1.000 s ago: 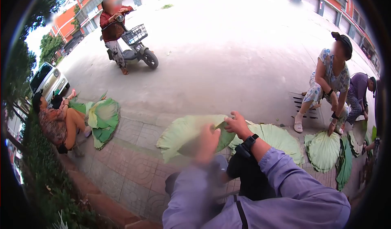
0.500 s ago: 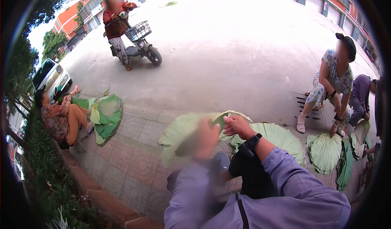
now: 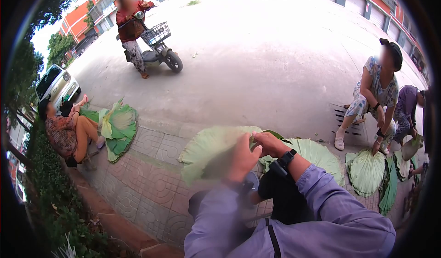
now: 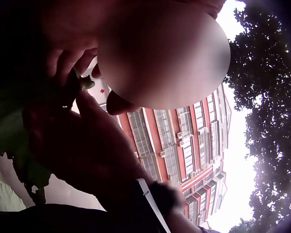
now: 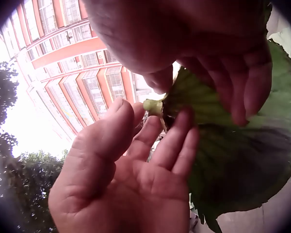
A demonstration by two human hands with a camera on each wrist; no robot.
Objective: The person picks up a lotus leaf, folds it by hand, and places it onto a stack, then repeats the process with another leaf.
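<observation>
A large green leaf [image 3: 209,148] spreads from my hands over the paving, its near part blurred in the head view. My left hand [image 3: 243,159] and right hand [image 3: 272,145] meet at its right edge. In the right wrist view, a short pale stem stub [image 5: 153,106] stands at the leaf's [image 5: 276,114] folded centre. My left hand [image 5: 131,170] is below with bent fingers round the stub; my right hand [image 5: 194,43] comes from above, thumb beside the stub, fingers curled over the leaf. The left wrist view is dark, with the stub [image 4: 87,83] between the hands.
More flattened leaves [image 3: 317,159] lie beside my right knee. Seated people with leaf piles [image 3: 120,127] are at left and right [image 3: 366,171]. A person in red stands with a scooter [image 3: 158,51] on the road. A hedge [image 3: 50,184] borders the paving at left.
My hands have come together at the leaf's edge; a gap between them showed before. The person at far right has moved a leaf. The head view has shifted slightly.
</observation>
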